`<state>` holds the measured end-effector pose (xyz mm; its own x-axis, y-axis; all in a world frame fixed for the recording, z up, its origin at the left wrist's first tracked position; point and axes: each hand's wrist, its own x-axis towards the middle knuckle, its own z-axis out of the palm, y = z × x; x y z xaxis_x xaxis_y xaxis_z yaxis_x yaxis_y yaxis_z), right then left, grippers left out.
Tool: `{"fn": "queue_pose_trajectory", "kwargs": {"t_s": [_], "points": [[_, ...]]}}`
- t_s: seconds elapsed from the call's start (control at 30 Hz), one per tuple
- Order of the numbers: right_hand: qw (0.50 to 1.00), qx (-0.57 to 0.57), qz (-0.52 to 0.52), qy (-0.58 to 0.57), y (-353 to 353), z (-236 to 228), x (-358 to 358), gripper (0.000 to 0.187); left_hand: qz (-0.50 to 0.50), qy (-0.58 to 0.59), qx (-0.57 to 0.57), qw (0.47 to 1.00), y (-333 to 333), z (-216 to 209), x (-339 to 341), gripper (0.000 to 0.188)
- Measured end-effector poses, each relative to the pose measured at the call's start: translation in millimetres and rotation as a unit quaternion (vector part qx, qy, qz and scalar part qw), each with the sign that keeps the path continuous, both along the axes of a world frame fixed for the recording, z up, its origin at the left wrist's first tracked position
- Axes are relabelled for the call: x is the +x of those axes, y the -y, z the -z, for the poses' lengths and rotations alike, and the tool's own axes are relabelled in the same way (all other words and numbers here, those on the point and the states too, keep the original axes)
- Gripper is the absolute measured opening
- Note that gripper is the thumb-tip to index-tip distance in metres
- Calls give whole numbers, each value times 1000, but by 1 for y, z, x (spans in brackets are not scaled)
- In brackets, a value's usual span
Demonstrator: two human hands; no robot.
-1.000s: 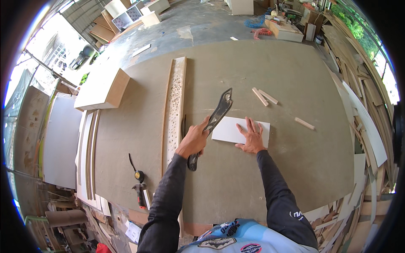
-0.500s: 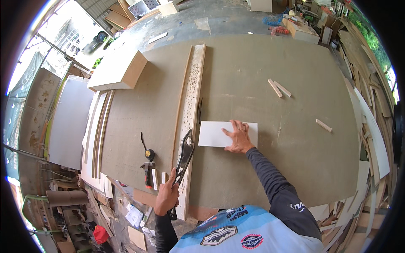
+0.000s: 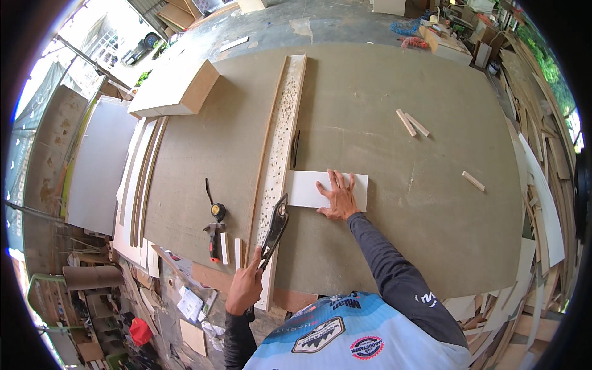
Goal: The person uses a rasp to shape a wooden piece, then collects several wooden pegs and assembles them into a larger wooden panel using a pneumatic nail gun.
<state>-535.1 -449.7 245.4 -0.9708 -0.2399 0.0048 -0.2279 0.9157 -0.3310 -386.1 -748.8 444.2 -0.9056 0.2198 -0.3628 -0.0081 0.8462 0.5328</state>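
Note:
On the work table, my right hand (image 3: pixel 339 195) lies with spread fingers across a white rectangular board (image 3: pixel 303 188). The board's left end meets the edge of a long raised strip (image 3: pixel 285 105) with a pitted, hole-marked surface. My left hand (image 3: pixel 245 287) is wrapped round a long black tool with cutouts (image 3: pixel 275 229), whose kind I cannot make out. The tool's far end is over the strip, close to the board's lower left corner. Left of that hand lie a claw hammer (image 3: pixel 214 240), a tape measure (image 3: pixel 217 212) and two short white-faced wood pieces (image 3: pixel 224 249).
The big brown table (image 3: pixel 370 259) carries a white box (image 3: pixel 169 92) at far left, long strips (image 3: pixel 139 185) below it, and short wooden sticks (image 3: pixel 406 123) at right. A thin black item (image 3: pixel 296 149) lies beside the raised strip. Stacked offcuts (image 3: pixel 536 142) line the right side.
My right hand has slid the white board left, up against the raised strip. The black tool has shifted slightly in my left hand. The whole view has shifted a little.

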Motion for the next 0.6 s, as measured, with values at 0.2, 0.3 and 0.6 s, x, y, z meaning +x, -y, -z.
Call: {"fn": "queue_pose_trajectory", "kwargs": {"t_s": [0.2, 0.3, 0.6], "points": [[1000, 6, 8, -1, 4, 1, 1, 87, 76, -42, -131, 988, 2, 26, -9, 79], [1000, 3, 11, 5, 2, -2, 1, 87, 78, -41, -145, 985, -2, 35, -19, 82], [1000, -5, 7, 8, 1, 3, -4, 90, 56, -38, -162, 985, -13, 62, -22, 86]]}}
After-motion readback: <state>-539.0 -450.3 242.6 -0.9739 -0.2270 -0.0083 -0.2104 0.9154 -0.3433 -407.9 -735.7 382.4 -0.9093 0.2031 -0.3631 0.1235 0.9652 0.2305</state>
